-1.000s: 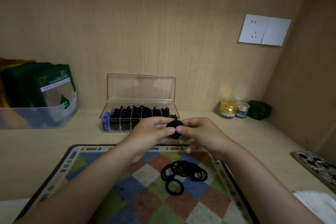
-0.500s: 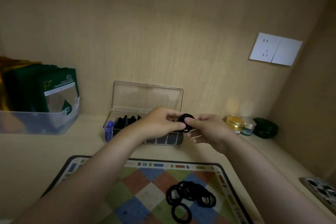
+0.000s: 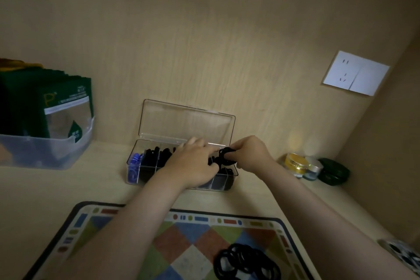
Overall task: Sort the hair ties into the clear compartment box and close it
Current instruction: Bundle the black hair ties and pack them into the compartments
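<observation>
Gripping a bundle of black hair ties (image 3: 225,156) in curled fingers, the right hand (image 3: 248,152) is hovering over the right end of the clear compartment box (image 3: 147,143). The box is sitting on the pale desk (image 3: 68,191) close to the back wall. The bundle is looking tight and dark, several thin loops bunched together just above the box's rightmost compartments.

The left hand (image 3: 193,163) is lying across the middle of the box, its fingers reaching toward the bundle (whether they are pinching it cannot be told). The lid (image 3: 186,123) is standing upright behind, hinged open against the wall. Blue hair ties (image 3: 134,165) are filling the leftmost compartment, and black ones are crowding those beside it.

Nearer the person, a loose pile of black hair ties (image 3: 247,263) is resting on a checkered mat (image 3: 127,241), well apart from the box. A plastic bin (image 3: 45,154) of green packets (image 3: 63,102) is bounding the desk on the left. On the right, a gold jar (image 3: 295,163), a silver-lidded jar (image 3: 314,167) and a dark green case (image 3: 334,171) are huddling in the corner under a wall socket (image 3: 355,73). Bare desk is showing on both sides of the box.
</observation>
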Tool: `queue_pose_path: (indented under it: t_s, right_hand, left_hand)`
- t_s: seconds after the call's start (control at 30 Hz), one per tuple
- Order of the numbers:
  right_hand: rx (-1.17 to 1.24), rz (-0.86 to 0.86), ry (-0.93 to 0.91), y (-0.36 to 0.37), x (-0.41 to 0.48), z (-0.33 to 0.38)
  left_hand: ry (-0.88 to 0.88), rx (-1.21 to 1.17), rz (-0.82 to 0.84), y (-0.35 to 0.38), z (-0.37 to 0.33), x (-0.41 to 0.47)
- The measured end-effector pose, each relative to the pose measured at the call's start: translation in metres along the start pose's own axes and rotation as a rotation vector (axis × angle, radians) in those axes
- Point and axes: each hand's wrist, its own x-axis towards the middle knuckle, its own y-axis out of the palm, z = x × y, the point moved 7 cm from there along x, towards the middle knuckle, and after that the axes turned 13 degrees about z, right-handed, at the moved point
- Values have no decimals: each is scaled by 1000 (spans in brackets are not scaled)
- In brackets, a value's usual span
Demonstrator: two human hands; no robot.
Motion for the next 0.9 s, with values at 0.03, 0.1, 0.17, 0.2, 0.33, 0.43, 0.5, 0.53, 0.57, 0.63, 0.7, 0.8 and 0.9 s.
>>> queue_pose_path:
  t_s: [0.03,0.1,0.17,0.2,0.33,0.43,0.5,0.53,0.57,0.63,0.7,0.8,0.9]
  right_hand:
    - [-56,12,-3,1,1,3]
    - [-194,40,23,1,3,9]
    - [-310,71,75,1,7,12]
    - [-351,84,99,1,9,13]
    - [-534,93,152,6,14,22]
    - [-650,134,135,17,10,26]
    - [-675,209,85,24,8,22]
    - [-646,244,59,25,8,19]
    - [-607,269,37,24,7,15]
    - [-534,256,-9,20,5,13]
    - [-414,146,-28,10,2,11]
    - [-357,-37,-14,-1,-2,7]
    - [-449,-53,-16,5,-8,8]
  left_hand:
    - [3,5,5,0,0,0]
    - [8,-3,26,1,2,0]
    - [17,-13,44,2,1,-1]
    - [20,-14,51,2,1,-2]
    - [11,0,73,3,-1,-5]
    - [9,-4,84,2,-4,-7]
    - [6,-5,97,2,-5,-9]
    - [7,-4,105,2,-6,-9]
    - [10,-4,110,2,-6,-9]
    - [12,-11,117,1,-7,-8]
    - [4,-25,125,1,-6,-8]
    - [2,-39,125,1,-6,-9]
    - [-2,-38,104,0,-6,-10]
